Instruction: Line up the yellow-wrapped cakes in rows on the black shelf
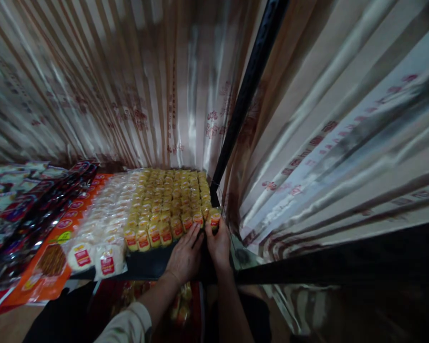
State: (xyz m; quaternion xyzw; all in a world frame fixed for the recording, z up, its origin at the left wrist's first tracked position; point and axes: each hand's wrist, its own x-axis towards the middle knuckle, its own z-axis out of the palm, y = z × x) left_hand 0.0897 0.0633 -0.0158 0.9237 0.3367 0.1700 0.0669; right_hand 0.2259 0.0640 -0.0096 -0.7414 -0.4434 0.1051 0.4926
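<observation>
Rows of small yellow packaged cakes [164, 200] with red labels stand close together on a dark shelf [146, 264]. At the right front corner, my right hand [219, 245] grips one yellow packaged cake [215, 218] between thumb and fingers, its red label facing me. My left hand [186, 252] is stretched out, its fingertips against the front of a neighbouring packaged cake [198, 218]. The undersides of both hands' fingers are partly hidden.
Clear packs of white cakes [107, 257], an orange bag [53, 257] and dark shiny packs [39, 214] lie to the left. A black upright post [243, 100] rises beside the right corner. Printed plastic sheeting [146, 85] hangs behind and to the right.
</observation>
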